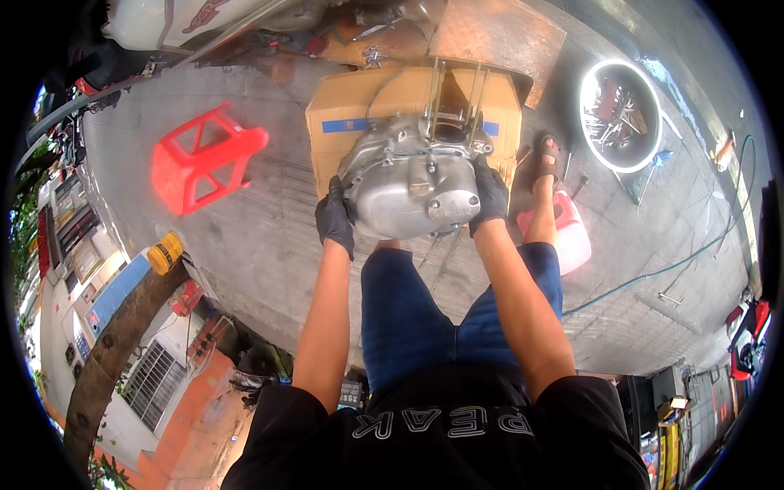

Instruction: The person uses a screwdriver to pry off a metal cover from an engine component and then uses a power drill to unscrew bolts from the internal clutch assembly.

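A silver motorcycle engine crankcase (400, 194) is between my two hands, over a flattened-looking cardboard box (331, 96) with a blue stripe. Long metal studs stick out from its far side, next to a dark opening. My left hand (336, 216), in a black glove, grips the left end of the casing. On the opposite end, my right hand (490, 192), also gloved in black, wraps round the casing's edge. The fingertips of both hands are partly hidden. Whether the casing rests on the cardboard or is held just above it, I cannot tell.
A red plastic stool (208, 159) lies tipped over at the left. To the right are a white-rimmed basin (586, 122) of metal parts and tools, a pinkish-red plastic container (574, 241) beside my leg, and a thin hose (653, 273) across the floor. A rusty sheet (498, 45) lies beyond the box.
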Tool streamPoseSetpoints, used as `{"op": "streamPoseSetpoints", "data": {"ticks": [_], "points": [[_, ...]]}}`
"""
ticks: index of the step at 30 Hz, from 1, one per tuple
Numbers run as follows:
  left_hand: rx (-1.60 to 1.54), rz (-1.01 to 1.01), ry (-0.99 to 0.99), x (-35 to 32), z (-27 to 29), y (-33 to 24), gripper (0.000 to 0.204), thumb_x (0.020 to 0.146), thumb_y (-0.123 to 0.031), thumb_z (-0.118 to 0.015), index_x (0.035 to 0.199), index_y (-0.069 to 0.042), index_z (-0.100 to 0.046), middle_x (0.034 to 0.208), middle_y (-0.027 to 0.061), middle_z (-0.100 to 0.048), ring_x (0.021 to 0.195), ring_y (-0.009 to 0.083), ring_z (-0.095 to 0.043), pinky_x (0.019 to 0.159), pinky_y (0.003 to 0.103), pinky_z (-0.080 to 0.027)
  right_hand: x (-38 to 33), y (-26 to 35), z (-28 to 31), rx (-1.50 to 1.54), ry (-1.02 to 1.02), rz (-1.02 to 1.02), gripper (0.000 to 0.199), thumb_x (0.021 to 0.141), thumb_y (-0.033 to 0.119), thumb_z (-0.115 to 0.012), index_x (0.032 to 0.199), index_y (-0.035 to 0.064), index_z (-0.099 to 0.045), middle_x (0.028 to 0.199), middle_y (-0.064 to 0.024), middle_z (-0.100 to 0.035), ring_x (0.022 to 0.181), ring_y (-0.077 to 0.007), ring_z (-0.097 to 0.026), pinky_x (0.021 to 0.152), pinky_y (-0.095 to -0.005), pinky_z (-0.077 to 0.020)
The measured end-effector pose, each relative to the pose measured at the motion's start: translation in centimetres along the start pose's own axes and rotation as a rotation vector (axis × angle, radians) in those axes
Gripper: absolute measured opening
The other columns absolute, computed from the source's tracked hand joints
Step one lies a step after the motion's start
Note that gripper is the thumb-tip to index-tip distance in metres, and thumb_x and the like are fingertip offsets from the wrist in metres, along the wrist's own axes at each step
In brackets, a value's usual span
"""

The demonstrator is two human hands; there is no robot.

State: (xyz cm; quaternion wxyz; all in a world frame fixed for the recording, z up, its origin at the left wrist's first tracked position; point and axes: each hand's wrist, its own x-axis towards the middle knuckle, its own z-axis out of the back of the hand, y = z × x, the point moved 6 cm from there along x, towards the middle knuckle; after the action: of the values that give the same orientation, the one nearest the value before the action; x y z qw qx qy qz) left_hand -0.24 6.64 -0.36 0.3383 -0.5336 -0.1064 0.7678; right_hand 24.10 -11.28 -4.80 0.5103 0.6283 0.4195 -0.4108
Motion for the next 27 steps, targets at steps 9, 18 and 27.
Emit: {"op": "streamPoseSetpoints", "data": {"ticks": [9, 18, 27], "points": [[0.045, -0.201, 0.143, -2.1, 0.6, -0.9, 0.033, 0.089, -0.03, -0.066, 0.101, 0.001, -0.065, 0.085, 0.0019, -0.062, 0.074, 0.0096, -0.051, 0.064, 0.024, -0.041, 0.7, -0.6, 0.3, 0.017, 0.101, 0.026, 0.027, 0.091, 0.025, -0.065, 0.101, 0.0006, -0.06, 0.093, -0.0088, -0.066, 0.078, -0.0164, -0.063, 0.066, -0.0276, -0.051], [0.077, -0.216, 0.105, -4.5, 0.5, -3.3, 0.032, 0.088, -0.03, -0.068, 0.098, 0.0, -0.064, 0.087, 0.0028, -0.063, 0.075, 0.0099, -0.054, 0.066, 0.022, -0.043, -0.9, -0.3, 0.5, -0.106, 0.101, 0.066, 0.032, 0.099, 0.016, -0.045, 0.123, -0.0035, -0.054, 0.113, -0.0117, -0.062, 0.103, -0.019, -0.061, 0.085, -0.028, -0.0494], [0.098, -0.234, 0.147, -4.5, 0.7, -3.9, 0.034, 0.087, -0.032, -0.069, 0.097, 0.0, -0.063, 0.083, 0.0008, -0.061, 0.07, 0.0068, -0.049, 0.06, 0.022, -0.04, -0.7, -0.4, 1.3, -0.217, 0.156, 0.138, 0.032, 0.099, 0.017, -0.047, 0.124, -0.0024, -0.053, 0.114, -0.0114, -0.061, 0.101, -0.0189, -0.061, 0.083, -0.0276, -0.0502]]}}
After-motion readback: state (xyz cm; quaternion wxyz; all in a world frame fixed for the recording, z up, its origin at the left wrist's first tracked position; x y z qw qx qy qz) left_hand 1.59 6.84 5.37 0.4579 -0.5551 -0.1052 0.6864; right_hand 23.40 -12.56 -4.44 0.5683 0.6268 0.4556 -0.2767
